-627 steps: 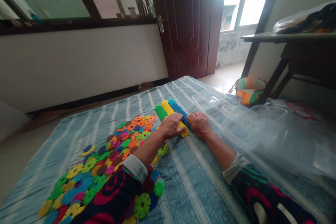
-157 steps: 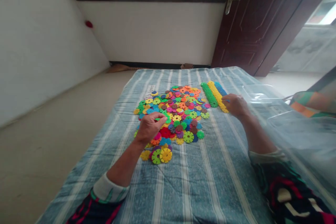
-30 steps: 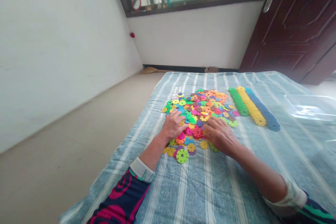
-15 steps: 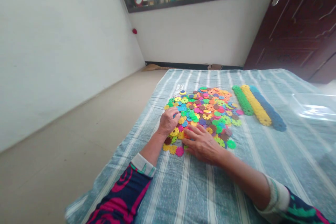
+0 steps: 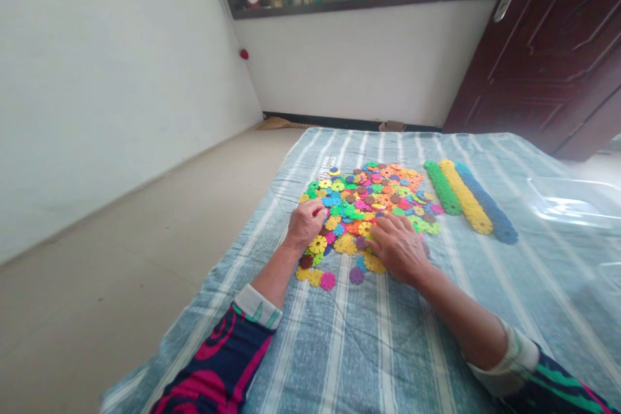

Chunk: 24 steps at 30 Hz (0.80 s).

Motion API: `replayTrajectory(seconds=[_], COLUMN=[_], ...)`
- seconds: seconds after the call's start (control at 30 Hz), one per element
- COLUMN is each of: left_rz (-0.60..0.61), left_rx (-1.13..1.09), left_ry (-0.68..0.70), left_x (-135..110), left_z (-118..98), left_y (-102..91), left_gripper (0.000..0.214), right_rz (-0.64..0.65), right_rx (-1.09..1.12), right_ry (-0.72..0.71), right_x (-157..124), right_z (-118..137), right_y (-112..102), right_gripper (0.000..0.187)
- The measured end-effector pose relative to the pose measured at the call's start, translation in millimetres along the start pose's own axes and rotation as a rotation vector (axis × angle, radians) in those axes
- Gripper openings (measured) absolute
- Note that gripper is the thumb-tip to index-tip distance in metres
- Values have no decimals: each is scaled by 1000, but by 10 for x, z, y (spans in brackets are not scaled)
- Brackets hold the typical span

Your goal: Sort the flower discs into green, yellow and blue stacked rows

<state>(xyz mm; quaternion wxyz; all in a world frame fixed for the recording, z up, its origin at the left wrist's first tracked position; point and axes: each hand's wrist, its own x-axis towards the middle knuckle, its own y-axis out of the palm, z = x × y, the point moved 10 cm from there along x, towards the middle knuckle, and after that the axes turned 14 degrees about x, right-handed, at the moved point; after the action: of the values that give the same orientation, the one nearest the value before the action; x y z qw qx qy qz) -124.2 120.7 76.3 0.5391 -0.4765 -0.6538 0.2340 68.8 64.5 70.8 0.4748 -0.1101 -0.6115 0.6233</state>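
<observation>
A loose pile of notched plastic discs (image 5: 347, 196) in many colours lies on the striped cloth. My left hand (image 5: 305, 225) is at the pile's left edge, its fingers curled closed. A bit of a red disc (image 5: 317, 211) shows at its fingertips; the rest is hidden by the fingers. Resting over the right front of the pile, my right hand (image 5: 398, 247) has its fingers stretched out and bent down onto the discs. A purple disc (image 5: 356, 275) and a pink disc (image 5: 328, 281) lie at the front edge of the pile.
Right of the pile lie a green row (image 5: 443, 189), a yellow row (image 5: 466, 198) and a blue row (image 5: 487, 204) of overlapping discs. A clear plastic box (image 5: 572, 202) stands farther right. The striped cloth (image 5: 330, 349) ends along the left side, above the floor.
My right hand has moved right across the pile, and discs near it have shifted, with the purple disc now showing at the front. My left hand stays at the left edge.
</observation>
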Motion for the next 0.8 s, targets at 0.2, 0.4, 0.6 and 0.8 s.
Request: replayTrajectory(seconds=[0.2,0.4,0.6,0.8], left_rz=[-30,-48,-40,-43], left_rx=[-9,-14,-5,-18], left_ry=[10,14,28,44], left_x=[13,15,21,67], left_z=[18,9,-1,7], left_y=[12,31,26,-11], left_gripper=[17,17,20,25], right_rz=[-33,12,141,79], right_rx=[11,89,93,225], right_ry=[61,106,200,200], right_x=[4,116,275,316], right_z=[-75,-102,-86,-111], right_y=[-66,-9,146,96], right_gripper=[27,21,20,14])
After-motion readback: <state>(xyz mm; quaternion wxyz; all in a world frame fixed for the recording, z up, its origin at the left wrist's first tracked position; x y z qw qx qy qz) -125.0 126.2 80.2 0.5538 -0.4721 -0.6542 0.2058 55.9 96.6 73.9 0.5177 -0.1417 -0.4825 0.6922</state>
